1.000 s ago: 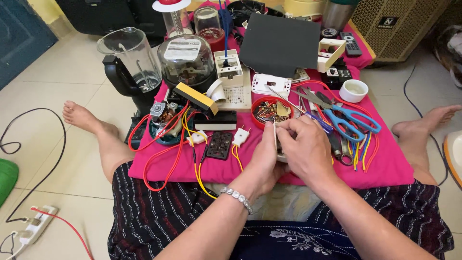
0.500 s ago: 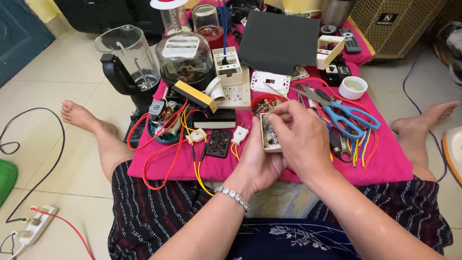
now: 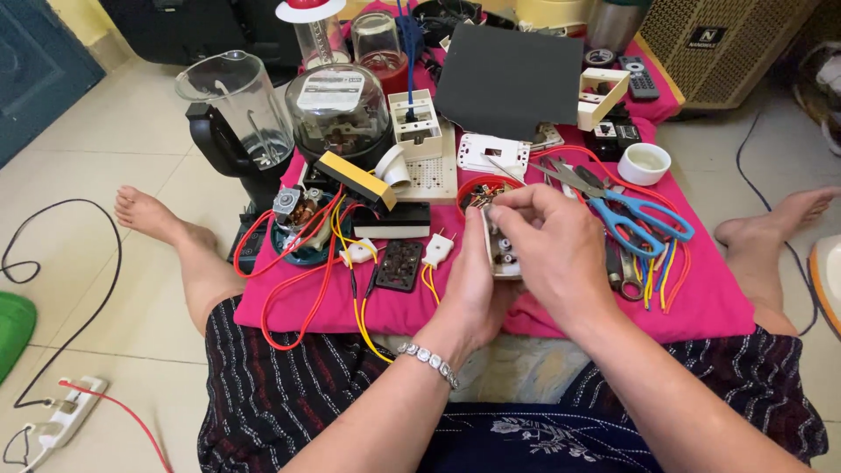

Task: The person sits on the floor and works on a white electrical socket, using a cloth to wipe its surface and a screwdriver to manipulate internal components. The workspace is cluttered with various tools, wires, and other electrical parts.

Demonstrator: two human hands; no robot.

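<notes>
My left hand (image 3: 473, 280) holds a small white switch body (image 3: 502, 250) upright from below and the left. My right hand (image 3: 552, 245) covers it from the right, fingertips pinched at its top edge near a red bowl of small parts (image 3: 480, 189). Whether the right fingers pinch a small part cannot be made out. A silver bracelet (image 3: 427, 361) circles my left wrist. All this hovers above a pink cloth (image 3: 420, 307) spread before my lap.
On the cloth lie blue-handled scissors (image 3: 635, 210), red and yellow wires (image 3: 324, 271), a white plug (image 3: 436, 250), a black terminal block (image 3: 399, 264), a yellow-black box (image 3: 355, 180), a glass-domed meter (image 3: 337, 109) and a blender jug (image 3: 236, 114). A power strip (image 3: 66, 416) lies on the tiled floor, left.
My right hand has shifted up from the switch body's side to pinch at its top edge. The left hand has kept holding it, tilting it slightly more upright.
</notes>
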